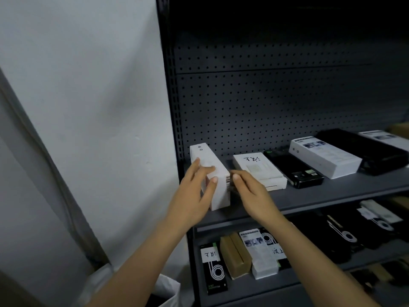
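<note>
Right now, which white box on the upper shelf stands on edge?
The leftmost white box, held by the left hand: it stands on its narrow side, while the hand-lettered box and the printed box further right lie flat.

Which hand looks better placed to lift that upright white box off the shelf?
Probably left. The left hand already wraps the upright white cardboard box, fingers over its top, thumb on its front. The right hand only reaches its barcoded edge with straight fingers.
</note>
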Action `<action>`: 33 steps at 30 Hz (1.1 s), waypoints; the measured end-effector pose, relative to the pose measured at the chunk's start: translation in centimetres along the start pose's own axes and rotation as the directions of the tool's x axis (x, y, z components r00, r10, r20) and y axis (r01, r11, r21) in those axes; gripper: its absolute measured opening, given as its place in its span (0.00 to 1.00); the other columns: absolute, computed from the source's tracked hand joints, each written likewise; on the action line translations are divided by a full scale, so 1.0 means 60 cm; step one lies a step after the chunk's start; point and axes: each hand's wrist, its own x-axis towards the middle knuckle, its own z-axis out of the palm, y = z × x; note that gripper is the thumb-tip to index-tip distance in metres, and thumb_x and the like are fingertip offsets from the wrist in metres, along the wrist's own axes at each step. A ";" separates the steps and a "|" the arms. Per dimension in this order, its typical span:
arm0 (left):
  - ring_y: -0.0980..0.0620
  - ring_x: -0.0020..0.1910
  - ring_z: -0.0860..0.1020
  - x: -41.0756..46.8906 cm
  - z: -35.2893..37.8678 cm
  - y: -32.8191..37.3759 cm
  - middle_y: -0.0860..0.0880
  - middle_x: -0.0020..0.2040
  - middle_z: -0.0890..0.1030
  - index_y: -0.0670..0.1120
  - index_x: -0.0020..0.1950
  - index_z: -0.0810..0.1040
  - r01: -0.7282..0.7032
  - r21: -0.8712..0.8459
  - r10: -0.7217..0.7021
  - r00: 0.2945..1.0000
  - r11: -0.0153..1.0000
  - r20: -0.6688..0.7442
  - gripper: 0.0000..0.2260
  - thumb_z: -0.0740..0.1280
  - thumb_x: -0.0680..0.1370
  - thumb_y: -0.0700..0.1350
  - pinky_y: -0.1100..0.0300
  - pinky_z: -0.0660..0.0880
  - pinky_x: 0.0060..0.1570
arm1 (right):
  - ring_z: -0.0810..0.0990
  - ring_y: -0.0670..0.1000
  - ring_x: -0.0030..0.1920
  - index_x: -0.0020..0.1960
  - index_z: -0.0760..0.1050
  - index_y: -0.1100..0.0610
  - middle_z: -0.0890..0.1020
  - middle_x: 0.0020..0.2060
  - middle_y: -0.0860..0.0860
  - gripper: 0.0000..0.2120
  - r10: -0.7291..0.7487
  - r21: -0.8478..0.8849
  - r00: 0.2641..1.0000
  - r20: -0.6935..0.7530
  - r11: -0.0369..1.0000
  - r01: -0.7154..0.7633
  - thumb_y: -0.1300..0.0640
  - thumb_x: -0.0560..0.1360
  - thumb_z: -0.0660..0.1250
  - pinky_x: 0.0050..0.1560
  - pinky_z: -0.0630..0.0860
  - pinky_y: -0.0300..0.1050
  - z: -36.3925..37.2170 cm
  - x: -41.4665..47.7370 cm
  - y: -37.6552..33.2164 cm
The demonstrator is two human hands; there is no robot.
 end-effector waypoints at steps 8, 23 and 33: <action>0.67 0.53 0.73 0.007 0.002 -0.001 0.55 0.55 0.76 0.51 0.53 0.72 0.135 -0.276 -0.181 0.973 0.952 -0.147 0.10 0.62 0.80 0.57 0.71 0.70 0.48 | 0.70 0.42 0.66 0.72 0.66 0.45 0.73 0.65 0.41 0.20 0.178 -0.014 0.972 0.152 0.984 -0.178 0.43 0.83 0.48 0.61 0.63 0.38 0.037 -0.004 -0.018; 0.66 0.46 0.74 0.008 0.023 0.004 0.58 0.51 0.79 0.51 0.56 0.74 0.471 -0.384 -0.508 0.862 0.794 0.006 0.10 0.58 0.82 0.53 0.73 0.66 0.39 | 0.72 0.39 0.58 0.66 0.73 0.51 0.72 0.60 0.43 0.19 0.104 -0.028 0.994 0.037 0.994 -0.103 0.50 0.77 0.69 0.46 0.66 0.19 0.011 0.016 -0.015; 0.58 0.51 0.79 0.007 0.035 -0.002 0.53 0.51 0.83 0.49 0.53 0.74 0.535 -0.392 -0.565 0.824 0.748 0.046 0.10 0.64 0.80 0.55 0.63 0.71 0.45 | 0.70 0.44 0.68 0.76 0.61 0.53 0.71 0.69 0.44 0.28 0.223 0.071 0.964 0.141 0.969 -0.235 0.47 0.79 0.63 0.62 0.64 0.35 0.001 0.034 0.008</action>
